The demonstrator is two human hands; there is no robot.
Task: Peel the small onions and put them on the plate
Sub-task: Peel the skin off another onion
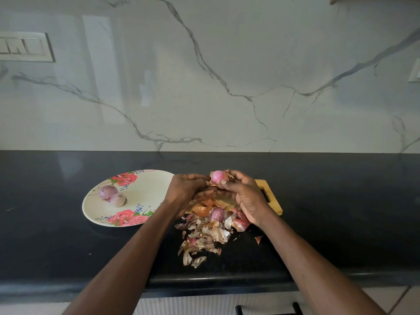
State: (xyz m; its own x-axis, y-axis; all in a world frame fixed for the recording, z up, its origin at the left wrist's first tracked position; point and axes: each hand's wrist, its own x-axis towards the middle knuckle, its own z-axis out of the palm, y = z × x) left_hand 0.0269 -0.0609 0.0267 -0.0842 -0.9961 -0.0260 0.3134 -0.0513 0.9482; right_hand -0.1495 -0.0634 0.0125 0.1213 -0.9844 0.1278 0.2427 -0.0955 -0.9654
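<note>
I see both my hands raised at the centre of the frame, above a wooden board [269, 194] on the black counter [68, 246]. My right hand [246, 196] holds an onion [218, 176] with the thumb under it and the other fingers [236, 176] curled over its right side, so those fingers are clamped on the onion. It is pink and glossy, mostly bare, with dry scraps of skin hanging at its right end and below it. It looks nearly round; the tufted end points toward the upper right of the frame, so I take its long axis to run roughly left to right, though I cannot be sure. My left hand [186, 189] sits just left of the onion with its fingers bent together, tips touching the onion's left side or the loose skin there; I cannot tell which.

Left of centre is a plate [145, 185] with rose prints, and two peeled onions [112, 195] lie touching each other on its left half. Below my hands, a heap of peels [204, 237] spreads from the board down onto the counter toward the lower centre. An unpeeled onion [217, 214] rests among the peels, just beneath my right wrist.
</note>
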